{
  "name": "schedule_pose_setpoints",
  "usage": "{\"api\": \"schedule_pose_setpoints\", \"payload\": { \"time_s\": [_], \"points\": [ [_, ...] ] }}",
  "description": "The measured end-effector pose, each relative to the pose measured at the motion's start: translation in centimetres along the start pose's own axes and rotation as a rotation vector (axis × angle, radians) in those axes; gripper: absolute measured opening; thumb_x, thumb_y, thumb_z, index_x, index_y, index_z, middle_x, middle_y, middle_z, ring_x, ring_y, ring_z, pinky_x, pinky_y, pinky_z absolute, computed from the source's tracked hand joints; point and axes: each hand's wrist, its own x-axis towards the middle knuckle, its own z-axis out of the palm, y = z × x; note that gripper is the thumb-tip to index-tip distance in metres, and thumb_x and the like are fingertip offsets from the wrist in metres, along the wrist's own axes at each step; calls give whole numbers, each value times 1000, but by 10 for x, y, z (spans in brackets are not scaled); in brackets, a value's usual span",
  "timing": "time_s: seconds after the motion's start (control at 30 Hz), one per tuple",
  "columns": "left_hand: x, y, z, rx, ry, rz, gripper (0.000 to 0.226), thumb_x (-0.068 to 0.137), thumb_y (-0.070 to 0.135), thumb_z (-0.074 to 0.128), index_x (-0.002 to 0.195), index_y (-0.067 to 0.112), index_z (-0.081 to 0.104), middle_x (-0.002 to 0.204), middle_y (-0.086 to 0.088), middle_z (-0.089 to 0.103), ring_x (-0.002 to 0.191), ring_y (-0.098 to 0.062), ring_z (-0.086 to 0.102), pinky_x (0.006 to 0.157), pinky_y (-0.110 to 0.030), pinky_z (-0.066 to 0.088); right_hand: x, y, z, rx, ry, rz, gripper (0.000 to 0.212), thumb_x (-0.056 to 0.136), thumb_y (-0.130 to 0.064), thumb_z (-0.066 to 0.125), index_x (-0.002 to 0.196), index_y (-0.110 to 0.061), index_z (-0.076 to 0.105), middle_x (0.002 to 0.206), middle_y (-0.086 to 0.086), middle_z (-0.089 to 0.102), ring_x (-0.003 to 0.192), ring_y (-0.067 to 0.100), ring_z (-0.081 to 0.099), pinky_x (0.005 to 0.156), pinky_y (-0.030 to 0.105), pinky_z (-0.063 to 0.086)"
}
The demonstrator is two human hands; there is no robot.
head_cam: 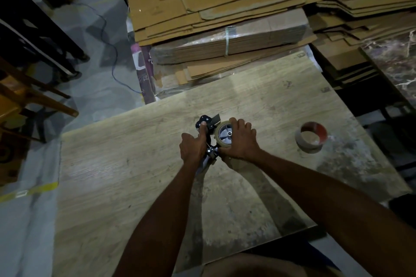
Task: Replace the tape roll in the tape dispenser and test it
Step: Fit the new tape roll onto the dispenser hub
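Observation:
A black tape dispenser [206, 122] lies on the wooden board [135, 164] near its middle. My left hand [193, 145] grips the dispenser's body, thumb stretched onto the black front part. A tan tape roll [221, 136] sits on the dispenser's grey spoked hub, and my right hand [239, 141] wraps around the roll from the right. The dispenser's handle is mostly hidden under my hands. A nearly bare cardboard core [311, 137] with a red inside lies apart on the board to the right.
Stacks of flattened cardboard boxes [213, 6] lie beyond the board's far edge and to the far right. A blue cable [112, 51] runs over the grey floor at left, near dark furniture legs and a wooden frame [33, 96].

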Motion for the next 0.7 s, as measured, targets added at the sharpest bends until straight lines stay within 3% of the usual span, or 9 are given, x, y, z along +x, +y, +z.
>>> {"api": "schedule_pose_setpoints", "payload": {
  "time_s": [0.13, 0.27, 0.33, 0.43, 0.53, 0.7],
  "points": [
    [-2, 1, -1, -4, -2, -10, 113, 66, 102, 38, 129, 9, 50, 125, -18, 65, 111, -37, 65, 92, -50, 56, 4, 4, -14, -73, -38, -95, 122, 63, -78, 68, 153, -10, 20, 141, 15, 37, 126, 33, 37, 103, 47, 33],
    [-1, -1, -1, -16, 5, -2, 102, 74, 96, 44, 127, 9, 50, 123, -17, 65, 109, -37, 65, 89, -46, 56, 5, -13, -20, -157, -119, -217, 112, 78, -55, 72, 156, -5, 10, 160, 21, 17, 146, 38, 20, 118, 47, 22],
    [-1, -1, 0, -28, 4, -2, 98, 75, 94, 46, 123, 9, 50, 121, -16, 65, 107, -35, 65, 86, -44, 56, 0, -16, -17, -233, -163, -260, 101, 88, -44, 67, 157, -3, 4, 164, 21, 4, 151, 37, 6, 122, 46, 9],
    [0, -1, 0, -35, 4, 9, 90, 77, 92, 48, 115, 11, 49, 114, -13, 65, 95, -30, 62, 76, -39, 51, -9, -12, -11, -233, -155, -276, 86, 98, -35, 54, 156, -1, 2, 164, 21, -1, 152, 35, -1, 122, 43, 1],
    [1, -3, 1, -44, 8, 7, 89, 78, 92, 48, 116, 11, 50, 111, -12, 64, 96, -31, 64, 74, -39, 50, -8, -13, -15, -208, -159, -270, 84, 97, -31, 55, 156, -1, 5, 164, 20, 4, 152, 33, 2, 122, 40, 3],
    [1, -4, 1, -44, -7, 16, 81, 81, 89, 49, 111, 14, 47, 104, -7, 61, 89, -28, 60, 71, -37, 49, 5, -20, -21, -166, -180, -226, 92, 83, -35, 75, 154, -6, 24, 160, 16, 25, 149, 33, 21, 118, 41, 23]
  ]
}}
